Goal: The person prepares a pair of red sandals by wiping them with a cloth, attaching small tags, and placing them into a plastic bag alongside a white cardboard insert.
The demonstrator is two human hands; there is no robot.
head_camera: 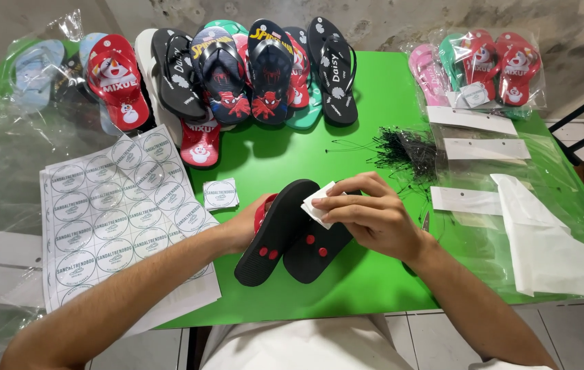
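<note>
A pair of small flip-flops (278,233) lies sole-up on the green table (374,103), black soles with red strap plugs showing. My left hand (240,226) grips the pair from the left, fingers tucked under the red upper side. My right hand (371,216) rests on the pair's top end and pinches a small white square label (316,204) against the soles.
Sheets of round stickers (117,212) lie at the left, a few cut stickers (221,194) beside them. Several printed flip-flops (251,72) line the back edge. Bagged pairs (484,65), white card strips (484,147), a bundle of black plastic ties (405,151) and clear bags (545,240) fill the right.
</note>
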